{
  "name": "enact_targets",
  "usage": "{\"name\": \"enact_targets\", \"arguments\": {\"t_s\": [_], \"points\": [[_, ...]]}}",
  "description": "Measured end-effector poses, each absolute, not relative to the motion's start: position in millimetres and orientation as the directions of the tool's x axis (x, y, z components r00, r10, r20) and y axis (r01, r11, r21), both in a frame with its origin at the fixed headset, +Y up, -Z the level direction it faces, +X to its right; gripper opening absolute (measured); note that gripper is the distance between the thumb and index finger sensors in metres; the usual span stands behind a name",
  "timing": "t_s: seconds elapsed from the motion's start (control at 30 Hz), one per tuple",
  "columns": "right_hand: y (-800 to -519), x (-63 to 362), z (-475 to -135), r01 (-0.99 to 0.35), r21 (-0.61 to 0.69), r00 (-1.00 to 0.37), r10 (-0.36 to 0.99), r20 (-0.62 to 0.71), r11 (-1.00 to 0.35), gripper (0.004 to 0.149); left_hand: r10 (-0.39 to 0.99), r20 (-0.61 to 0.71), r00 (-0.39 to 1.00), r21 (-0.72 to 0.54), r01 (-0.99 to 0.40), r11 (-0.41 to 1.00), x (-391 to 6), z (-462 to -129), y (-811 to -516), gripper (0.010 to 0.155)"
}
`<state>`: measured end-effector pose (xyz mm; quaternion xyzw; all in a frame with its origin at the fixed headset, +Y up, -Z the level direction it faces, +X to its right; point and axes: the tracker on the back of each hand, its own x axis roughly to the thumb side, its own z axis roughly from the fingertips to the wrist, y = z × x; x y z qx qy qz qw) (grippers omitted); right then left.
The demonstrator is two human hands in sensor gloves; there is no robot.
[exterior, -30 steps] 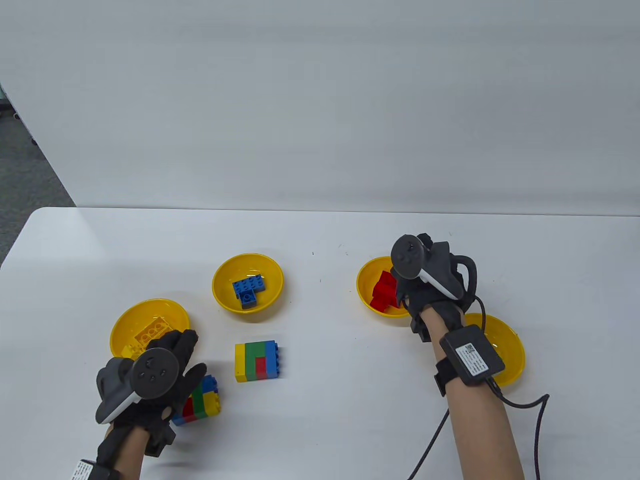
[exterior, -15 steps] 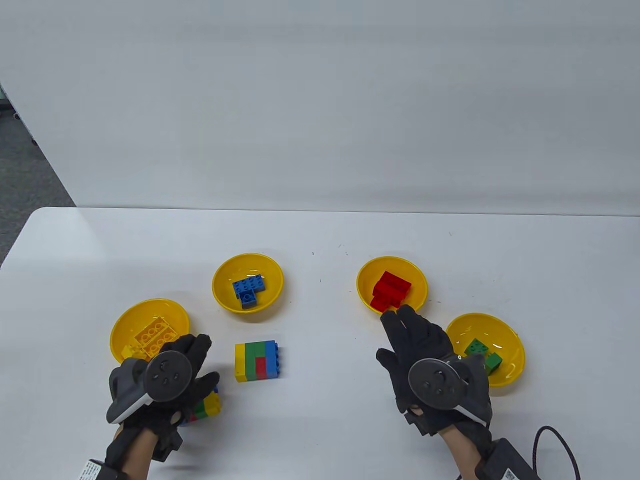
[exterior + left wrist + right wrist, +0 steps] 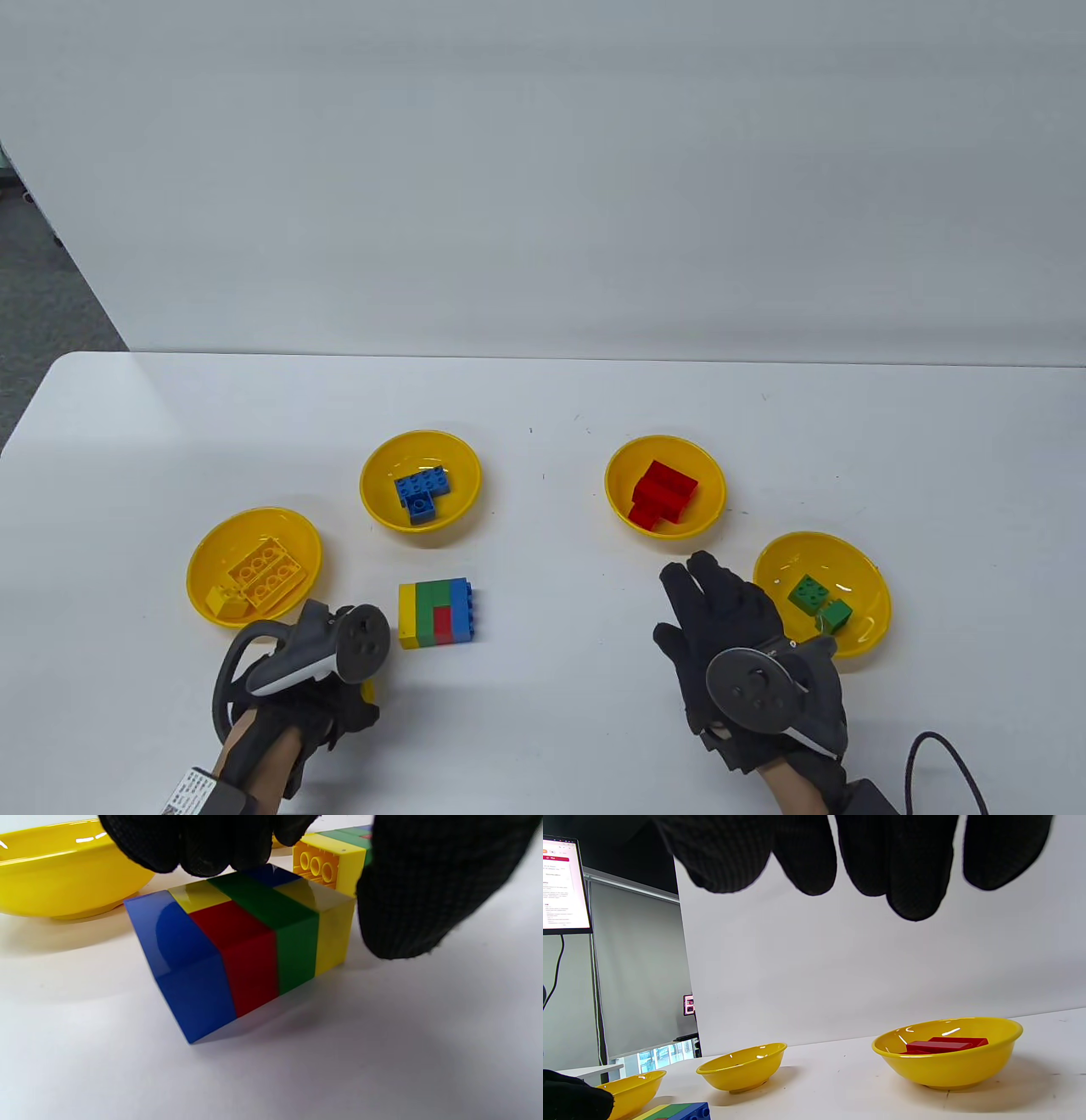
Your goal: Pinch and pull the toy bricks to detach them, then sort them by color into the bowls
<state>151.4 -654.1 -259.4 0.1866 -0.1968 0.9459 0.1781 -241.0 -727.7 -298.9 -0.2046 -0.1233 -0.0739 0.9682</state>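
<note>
Left hand point(image 3: 314, 679) pinches a blue-red-green-yellow striped brick block point(image 3: 242, 950); right hand point(image 3: 738, 645) hangs with fingers slack

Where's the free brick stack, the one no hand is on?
Table view: the free brick stack lies on the table left of centre, just in front of the blue-brick bowl, right of the left hand.

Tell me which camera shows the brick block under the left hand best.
The left wrist view: the block fills the frame, fingertips on top. The table view hides it beneath the left hand; the right wrist view misses it.
</note>
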Motion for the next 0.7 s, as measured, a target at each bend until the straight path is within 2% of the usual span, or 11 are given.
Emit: {"name": "enact_targets", "arguments": {"t_s": [0.37, 0.43, 0.5, 0.6, 0.63, 0.67, 0.7], "points": [[-655.5, 147.9, -258.8, -0.391, -0.292, -0.870, 0.247, 0.426, -0.873, 0.062, -0.151, 0.292, 0.944, -0.342, 0.251, 0.906, -231.2, -299.3, -730.9, 0.098], [-655.4, 147.4, -258.7, -0.389, -0.289, -0.871, 0.247, 0.424, -0.875, 0.062, -0.112, 0.291, 0.950, -0.345, 0.214, 0.914, -231.5, -295.7, -720.9, 0.099], [-654.9, 147.2, -258.6, -0.392, -0.290, -0.870, 0.249, 0.425, -0.873, 0.062, -0.083, 0.301, 0.950, -0.294, 0.176, 0.940, -231.7, -290.0, -704.8, 0.099], [-651.1, 146.5, -256.3, -0.427, -0.296, -0.855, 0.275, 0.439, -0.854, 0.062, 0.100, 0.370, 0.924, -0.074, -0.077, 0.994, -232.9, -270.4, -661.0, 0.099], [-650.1, 146.1, -255.5, -0.440, -0.296, -0.848, 0.285, 0.447, -0.848, 0.062, 0.163, 0.397, 0.903, -0.009, -0.174, 0.985, -234.1, -265.9, -652.6, 0.098], [-648.7, 145.1, -254.1, -0.468, -0.291, -0.833, 0.306, 0.461, -0.834, 0.063, 0.288, 0.441, 0.850, 0.062, -0.350, 0.935, -236.4, -259.6, -642.9, 0.098], [-648.1, 144.2, -253.1, -0.486, -0.288, -0.823, 0.321, 0.469, -0.825, 0.064, 0.377, 0.470, 0.798, 0.072, -0.460, 0.885, -237.5, -256.7, -639.2, 0.098]]}}
